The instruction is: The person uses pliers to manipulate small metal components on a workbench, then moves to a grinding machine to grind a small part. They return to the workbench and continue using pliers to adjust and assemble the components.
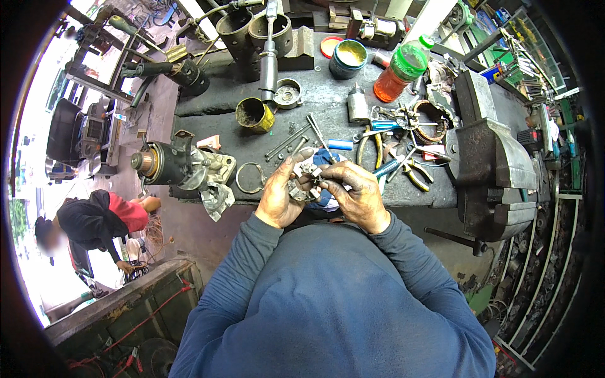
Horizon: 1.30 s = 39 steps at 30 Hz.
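Observation:
My left hand (282,198) is closed around a small silvery metal part (306,171) at the front middle of the bench. My right hand (358,198) pinches a small dark piece at that part, too small to name. A blue cloth (326,155) lies beneath and beyond the hands. Long bolts (285,142) and a blue cylinder (339,144) lie just past them, with a metal ring (242,178) to the left and pliers (417,175) to the right.
The dark bench (214,101) holds a motor assembly (161,167), cans (255,118), a green-topped bottle (397,79), tools and a large vise (495,170). Metal pipes stand at the back. Another person (91,223) bends down at the left, beside a green metal box (110,334).

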Tool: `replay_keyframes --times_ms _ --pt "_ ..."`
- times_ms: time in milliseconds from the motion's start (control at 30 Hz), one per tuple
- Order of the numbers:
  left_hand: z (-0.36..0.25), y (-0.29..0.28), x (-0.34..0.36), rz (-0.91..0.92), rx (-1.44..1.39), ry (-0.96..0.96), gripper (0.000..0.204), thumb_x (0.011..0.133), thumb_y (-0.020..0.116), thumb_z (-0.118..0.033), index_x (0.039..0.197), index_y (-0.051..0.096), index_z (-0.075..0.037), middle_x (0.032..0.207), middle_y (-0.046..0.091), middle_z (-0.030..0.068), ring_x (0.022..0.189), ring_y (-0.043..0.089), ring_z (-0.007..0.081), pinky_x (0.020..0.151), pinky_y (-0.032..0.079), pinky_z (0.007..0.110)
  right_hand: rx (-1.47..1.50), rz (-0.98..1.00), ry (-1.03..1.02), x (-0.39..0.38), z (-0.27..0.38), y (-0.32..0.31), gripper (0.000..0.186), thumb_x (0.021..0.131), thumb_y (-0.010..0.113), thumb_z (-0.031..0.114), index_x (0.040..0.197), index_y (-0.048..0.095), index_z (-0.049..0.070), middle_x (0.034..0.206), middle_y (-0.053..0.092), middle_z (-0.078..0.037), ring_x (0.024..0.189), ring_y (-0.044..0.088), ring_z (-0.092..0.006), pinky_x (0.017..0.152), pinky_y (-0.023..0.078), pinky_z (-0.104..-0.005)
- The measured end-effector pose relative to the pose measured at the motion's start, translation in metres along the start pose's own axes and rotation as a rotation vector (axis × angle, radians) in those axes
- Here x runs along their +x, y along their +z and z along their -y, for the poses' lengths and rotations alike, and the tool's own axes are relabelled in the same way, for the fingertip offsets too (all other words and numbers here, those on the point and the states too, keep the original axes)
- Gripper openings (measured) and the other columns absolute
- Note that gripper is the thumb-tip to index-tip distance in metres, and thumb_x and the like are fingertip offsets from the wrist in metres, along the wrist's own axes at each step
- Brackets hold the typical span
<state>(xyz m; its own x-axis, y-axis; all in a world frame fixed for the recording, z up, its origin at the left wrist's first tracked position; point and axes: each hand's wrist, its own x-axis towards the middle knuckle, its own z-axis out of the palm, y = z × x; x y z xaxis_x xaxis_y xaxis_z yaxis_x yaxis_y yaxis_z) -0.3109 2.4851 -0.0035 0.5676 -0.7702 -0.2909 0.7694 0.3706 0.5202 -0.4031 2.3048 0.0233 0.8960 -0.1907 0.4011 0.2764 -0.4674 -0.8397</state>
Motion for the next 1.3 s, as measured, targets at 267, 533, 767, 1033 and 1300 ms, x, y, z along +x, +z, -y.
replay_keyframes --times_ms 267,533,767,1033,1300 --pt "-0.001 0.003 0.001 -0.025 -0.027 -0.012 0.062 0.107 0.052 -0.053 0.145 0.054 -0.005 0.117 0.071 0.0126 0.103 0.07 0.0215 0.081 0.059 0.038 -0.423 0.029 -0.259 -0.001 0.003 -0.001 0.023 0.08 0.076 0.009 0.104 0.075 0.008 0.091 0.07 -0.006 0.082 0.068 -0.0266 0.073 0.054 -0.0389" --pt "0.007 -0.004 0.004 0.005 -0.111 -0.007 0.058 0.108 0.047 -0.047 0.142 0.055 -0.001 0.114 0.072 0.016 0.105 0.07 0.0267 0.092 0.057 0.043 -0.395 0.093 -0.248 -0.009 -0.01 0.0 0.031 0.078 0.082 0.013 0.108 0.074 0.01 0.093 0.066 -0.005 0.08 0.065 -0.0265 0.07 0.052 -0.0398" --pt "0.011 -0.012 -0.028 -0.357 -0.131 0.019 0.061 0.099 0.054 -0.053 0.129 0.064 -0.001 0.106 0.069 0.018 0.093 0.064 0.0302 0.079 0.052 0.042 -0.442 0.258 0.115 -0.048 -0.042 -0.057 0.025 0.085 0.081 0.017 0.106 0.072 0.006 0.1 0.071 -0.013 0.093 0.071 -0.0332 0.081 0.057 -0.0425" --pt "0.025 -0.015 -0.083 -0.514 -0.313 0.202 0.056 0.094 0.061 -0.054 0.116 0.068 -0.003 0.104 0.064 0.0175 0.094 0.058 0.0297 0.076 0.048 0.038 -0.989 0.279 0.457 -0.081 -0.093 -0.164 0.049 0.075 0.087 0.022 0.117 0.068 0.004 0.122 0.06 -0.019 0.114 0.058 -0.0393 0.092 0.049 -0.0497" --pt "0.01 0.011 -0.083 -0.435 -0.385 0.334 0.06 0.092 0.062 -0.059 0.111 0.067 -0.003 0.105 0.061 0.0177 0.095 0.057 0.0297 0.079 0.049 0.039 -0.911 0.407 0.277 -0.068 -0.117 -0.195 0.039 0.083 0.074 0.015 0.117 0.066 -0.002 0.124 0.06 -0.032 0.117 0.06 -0.0497 0.098 0.051 -0.0524"
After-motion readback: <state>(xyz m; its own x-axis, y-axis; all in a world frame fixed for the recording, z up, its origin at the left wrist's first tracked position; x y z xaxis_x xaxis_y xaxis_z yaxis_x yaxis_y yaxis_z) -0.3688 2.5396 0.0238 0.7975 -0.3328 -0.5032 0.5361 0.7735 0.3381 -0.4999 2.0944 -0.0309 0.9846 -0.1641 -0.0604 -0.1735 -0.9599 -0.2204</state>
